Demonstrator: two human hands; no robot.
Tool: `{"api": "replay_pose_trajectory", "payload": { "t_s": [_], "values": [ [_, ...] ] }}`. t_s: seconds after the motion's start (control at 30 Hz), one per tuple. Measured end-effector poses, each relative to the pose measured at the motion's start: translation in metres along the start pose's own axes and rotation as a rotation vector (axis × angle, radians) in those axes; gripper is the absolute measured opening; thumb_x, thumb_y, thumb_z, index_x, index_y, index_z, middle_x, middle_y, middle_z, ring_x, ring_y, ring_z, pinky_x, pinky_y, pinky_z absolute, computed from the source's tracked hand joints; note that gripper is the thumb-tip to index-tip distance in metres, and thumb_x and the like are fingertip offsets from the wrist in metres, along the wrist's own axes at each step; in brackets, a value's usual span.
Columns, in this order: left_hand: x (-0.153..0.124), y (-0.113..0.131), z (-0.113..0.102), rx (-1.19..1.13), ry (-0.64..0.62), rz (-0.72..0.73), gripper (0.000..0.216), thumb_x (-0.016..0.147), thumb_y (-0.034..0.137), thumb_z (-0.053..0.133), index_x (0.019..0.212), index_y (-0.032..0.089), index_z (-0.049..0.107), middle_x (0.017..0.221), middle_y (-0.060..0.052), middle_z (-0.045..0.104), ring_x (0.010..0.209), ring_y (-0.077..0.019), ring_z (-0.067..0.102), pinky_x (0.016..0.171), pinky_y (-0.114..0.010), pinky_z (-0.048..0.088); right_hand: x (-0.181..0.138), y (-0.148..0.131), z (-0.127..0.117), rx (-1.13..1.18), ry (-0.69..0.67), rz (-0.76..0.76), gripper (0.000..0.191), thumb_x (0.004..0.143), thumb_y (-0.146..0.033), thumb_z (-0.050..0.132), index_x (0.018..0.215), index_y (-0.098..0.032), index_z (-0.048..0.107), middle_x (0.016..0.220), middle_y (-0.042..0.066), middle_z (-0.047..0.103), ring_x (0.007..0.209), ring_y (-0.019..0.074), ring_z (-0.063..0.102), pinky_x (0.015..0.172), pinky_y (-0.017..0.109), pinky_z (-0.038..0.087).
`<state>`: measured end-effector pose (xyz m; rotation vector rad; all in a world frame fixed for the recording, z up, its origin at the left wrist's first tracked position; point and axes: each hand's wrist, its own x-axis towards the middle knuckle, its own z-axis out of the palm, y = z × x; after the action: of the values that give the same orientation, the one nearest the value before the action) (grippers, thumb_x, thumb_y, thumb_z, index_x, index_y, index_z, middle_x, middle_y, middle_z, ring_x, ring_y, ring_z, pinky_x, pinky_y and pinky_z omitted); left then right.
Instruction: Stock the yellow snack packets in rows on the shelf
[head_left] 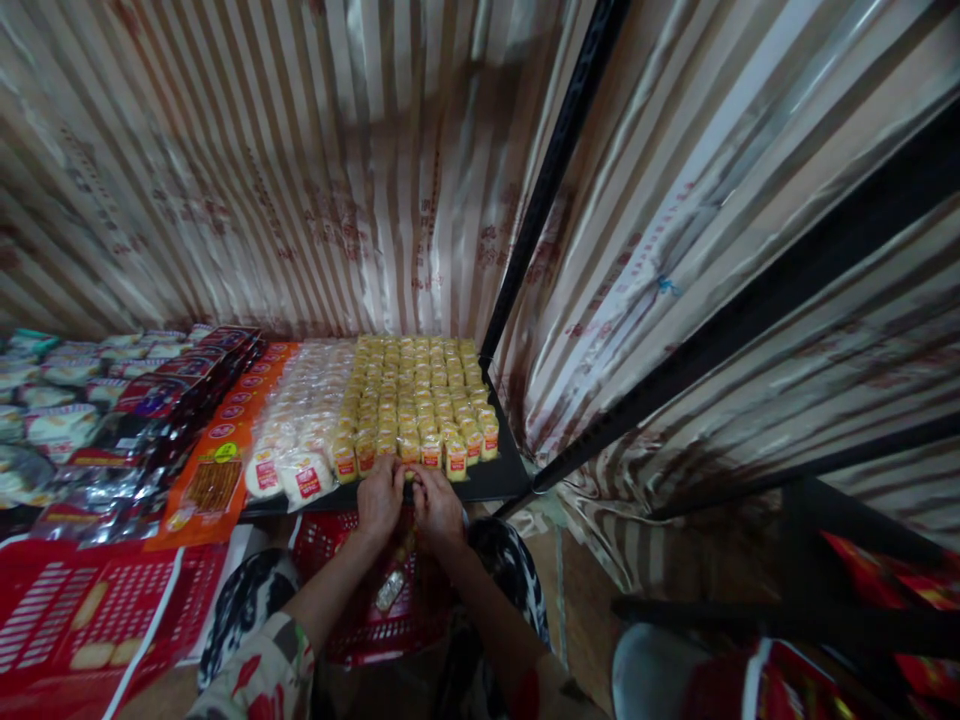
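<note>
Small yellow wrapped cakes [431, 448] are set in close rows on the black shelf [499, 482], the front row reached by both hands. Left hand [379, 497] and right hand [439, 507] are brought together, fingers bent; a bit of yellow is seen between the fingertips, but whether it is grasped by either hand cannot be told, the contact being hidden by the fingers. Below, a red plastic basket [322, 537] is partly covered by the forearms; a shiny wrapped piece [390, 590] is seen in it, other contents being obscured. A second red basket [41, 600], cut off at left, is found to contain pale oblong pieces [94, 655]. At lower right, red packets [930, 580] are cropped and blurred; their print cannot be read.
</note>
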<state>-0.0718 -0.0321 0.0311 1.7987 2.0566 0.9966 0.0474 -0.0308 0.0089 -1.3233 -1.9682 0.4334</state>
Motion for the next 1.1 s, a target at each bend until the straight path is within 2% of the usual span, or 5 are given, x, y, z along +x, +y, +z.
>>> {"api": "replay_pose_trajectory", "payload": {
  "t_s": [0.13, 0.37, 0.87, 1.0, 1.1],
  "values": [
    [-0.007, -0.005, 0.0, 0.088, 0.009, 0.084, 0.016, 0.088, 0.026, 0.042, 0.083, 0.019, 0.055, 0.079, -0.002, 0.063, 0.072, -0.0136, 0.06, 0.065, -0.023, 0.044, -0.001, -0.003, 0.0, -0.048, -0.006, -0.003, 0.038, 0.086, -0.016, 0.035, 0.118, -0.02, 0.054, 0.104, 0.007, 0.061, 0.097, 0.0167, 0.055, 0.087, 0.027, 0.044],
    [-0.014, -0.028, 0.002, 0.017, 0.281, 0.112, 0.022, 0.086, 0.028, 0.044, 0.102, 0.015, 0.051, 0.1, -0.011, 0.057, 0.098, -0.0203, 0.055, 0.083, -0.032, 0.047, -0.002, -0.004, 0.0, -0.093, -0.017, 0.023, 0.039, 0.087, -0.018, 0.034, 0.12, -0.022, 0.054, 0.103, 0.005, 0.062, 0.098, 0.0153, 0.055, 0.087, 0.025, 0.044],
    [-0.005, -0.025, -0.006, 0.051, 0.139, 0.079, 0.023, 0.088, 0.023, 0.039, 0.102, 0.017, 0.056, 0.108, -0.01, 0.052, 0.099, -0.0183, 0.055, 0.081, -0.028, 0.047, -0.003, -0.009, 0.001, -0.03, -0.006, 0.03, 0.04, 0.085, -0.015, 0.035, 0.119, -0.021, 0.055, 0.104, 0.007, 0.06, 0.1, 0.0165, 0.054, 0.089, 0.028, 0.043],
    [-0.029, -0.031, -0.007, 0.033, 0.104, 0.062, 0.023, 0.088, 0.022, 0.037, 0.096, 0.018, 0.058, 0.099, -0.008, 0.054, 0.093, -0.0167, 0.056, 0.08, -0.027, 0.047, -0.023, -0.012, 0.004, 0.105, 0.023, -0.039, 0.034, 0.086, -0.016, 0.034, 0.11, -0.016, 0.058, 0.102, 0.009, 0.059, 0.099, 0.0161, 0.054, 0.089, 0.028, 0.043],
    [-0.061, -0.045, -0.002, 0.002, -0.07, 0.051, 0.024, 0.089, 0.022, 0.034, 0.095, 0.018, 0.058, 0.096, -0.008, 0.057, 0.091, -0.016, 0.057, 0.08, -0.027, 0.046, -0.046, -0.009, 0.019, 0.129, -0.106, -0.013, 0.03, 0.085, -0.014, 0.037, 0.102, -0.017, 0.061, 0.098, 0.009, 0.062, 0.096, 0.0166, 0.056, 0.088, 0.03, 0.043]
  ]
}}
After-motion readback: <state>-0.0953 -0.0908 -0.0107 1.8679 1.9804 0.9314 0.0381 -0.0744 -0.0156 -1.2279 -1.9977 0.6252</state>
